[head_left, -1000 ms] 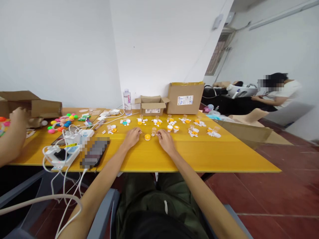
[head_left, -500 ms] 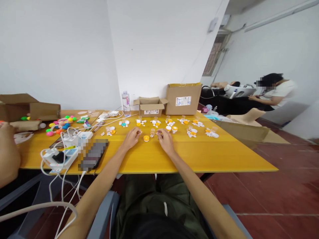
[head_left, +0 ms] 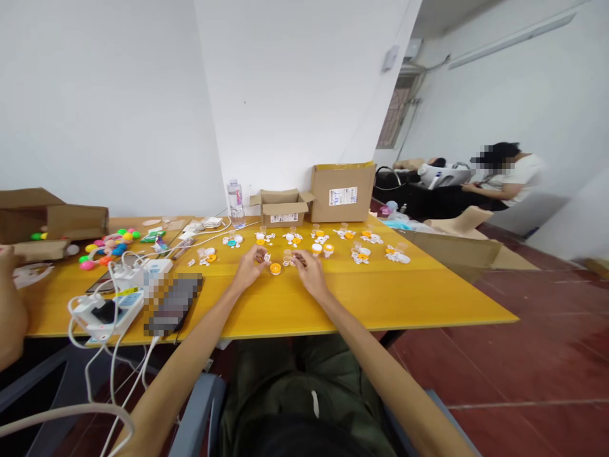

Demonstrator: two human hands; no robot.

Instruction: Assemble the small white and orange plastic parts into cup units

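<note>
My left hand pinches a small flat white plastic piece between thumb and fingertips, just above the table. My right hand is closed with its fingertips together beside a small clear cup; what they hold, if anything, is too small to make out. A round orange part with a white rim lies on the table between my hands. Two white jars with orange tops, one of them an orange-ringed jar, stand just beyond my right hand.
Groups of small white, orange and teal parts with clear cups are spread along the yellow table. Behind stand a water bottle, an open carton and a larger box. Left are power strips, cables and a phone.
The white piece in my left hand now shows more clearly, turned toward the camera. My right hand's fingers have shifted slightly beside the clear cup. The whole view has swung a little.
</note>
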